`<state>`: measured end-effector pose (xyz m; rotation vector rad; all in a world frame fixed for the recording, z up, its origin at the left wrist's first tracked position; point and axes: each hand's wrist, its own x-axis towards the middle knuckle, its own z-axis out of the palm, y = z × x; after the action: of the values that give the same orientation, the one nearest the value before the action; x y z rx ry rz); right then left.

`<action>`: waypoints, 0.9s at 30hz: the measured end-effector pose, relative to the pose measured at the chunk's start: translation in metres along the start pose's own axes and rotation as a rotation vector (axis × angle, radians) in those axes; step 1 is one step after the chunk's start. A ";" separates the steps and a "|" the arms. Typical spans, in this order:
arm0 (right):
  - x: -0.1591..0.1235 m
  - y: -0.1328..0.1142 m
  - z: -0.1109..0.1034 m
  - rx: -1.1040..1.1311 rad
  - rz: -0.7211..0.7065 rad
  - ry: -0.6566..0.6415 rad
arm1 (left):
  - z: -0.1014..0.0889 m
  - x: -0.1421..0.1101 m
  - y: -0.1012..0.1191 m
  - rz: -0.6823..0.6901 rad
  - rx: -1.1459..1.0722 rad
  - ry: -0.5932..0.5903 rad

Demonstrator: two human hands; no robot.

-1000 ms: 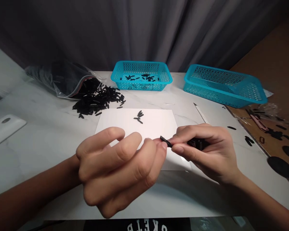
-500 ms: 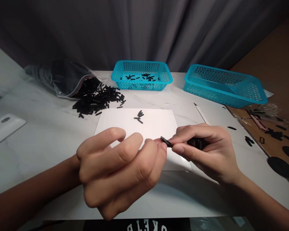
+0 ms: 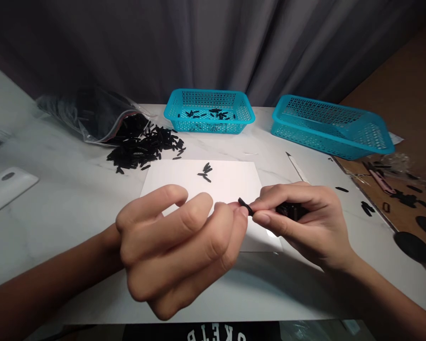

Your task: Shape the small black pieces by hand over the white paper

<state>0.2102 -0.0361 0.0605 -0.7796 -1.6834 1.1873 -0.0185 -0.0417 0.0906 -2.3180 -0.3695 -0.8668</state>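
Observation:
A small, narrow black piece (image 3: 245, 206) is pinched between the fingertips of both hands, above a white sheet of paper (image 3: 230, 182). My left hand (image 3: 181, 246) is closed, its thumb and index finger on the piece and its other fingers curled. From the right, my right hand (image 3: 301, 218) grips the same piece with thumb and forefinger. More black pieces (image 3: 291, 210) show inside my right palm, partly hidden by the fingers. Several loose black pieces (image 3: 206, 173) lie on the paper beyond my hands.
A clear bag (image 3: 92, 116) spills a black heap (image 3: 145, 147) at the left. One blue basket (image 3: 209, 126) holds some black pieces; another blue basket (image 3: 330, 137) stands right. A pointed blade (image 3: 297, 168), a pink-handled tool (image 3: 381, 180) and black ovals (image 3: 414, 247) lie at the right.
The black piece has turned slightly between the fingertips. My left hand has shifted a little to the right; my right hand is almost still.

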 end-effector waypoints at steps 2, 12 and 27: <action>0.000 0.000 0.000 -0.001 -0.005 -0.002 | 0.001 0.000 0.001 -0.009 -0.009 -0.006; -0.001 0.002 0.000 -0.027 -0.015 0.002 | -0.003 -0.002 0.000 0.006 -0.015 -0.063; -0.001 -0.001 0.001 0.005 0.023 0.003 | -0.006 -0.013 0.011 -0.150 -0.092 -0.090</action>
<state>0.2096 -0.0379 0.0614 -0.7989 -1.6728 1.2046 -0.0257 -0.0541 0.0805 -2.4447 -0.5591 -0.8690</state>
